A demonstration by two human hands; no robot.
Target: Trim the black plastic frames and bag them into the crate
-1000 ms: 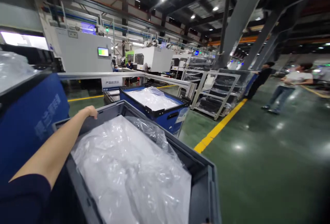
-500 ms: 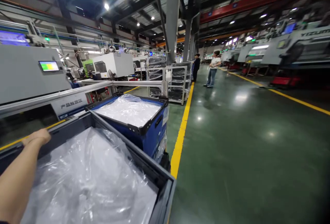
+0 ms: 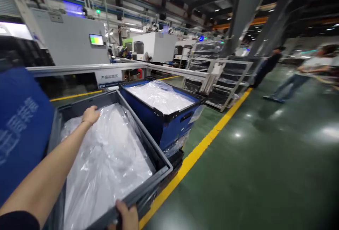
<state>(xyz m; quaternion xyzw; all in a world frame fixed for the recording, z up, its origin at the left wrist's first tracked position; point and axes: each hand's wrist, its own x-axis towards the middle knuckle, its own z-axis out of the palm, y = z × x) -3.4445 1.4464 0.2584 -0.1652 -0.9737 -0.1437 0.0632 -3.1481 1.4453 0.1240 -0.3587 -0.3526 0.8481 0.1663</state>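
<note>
A deep grey plastic crate [image 3: 59, 131] stands in front of me, and clear plastic film [image 3: 106, 152] covers white contents inside it. Over the film near the crate's far left corner is my left hand [image 3: 91, 114], its fingers curled; whether they pinch the film is hidden. At the near right, my right hand [image 3: 127, 216] grips the crate's rim, partly cut off by the bottom of the view. Just beyond the grey crate stands a blue bin [image 3: 172, 131] with a black rim, holding white contents under film.
A blue panel with white lettering [image 3: 21, 131] rises at the left. Behind the crates runs a metal rail [image 3: 79, 68] with a sign [image 3: 109, 78]. A wheeled-looking rack [image 3: 230, 78] stands beyond. Two people, blurred, stand right of the yellow floor line [image 3: 201, 147].
My view has turned left and tilted. My left hand has left the grey crate's far rim and is over the film. My right hand has come into view on the near rim.
</note>
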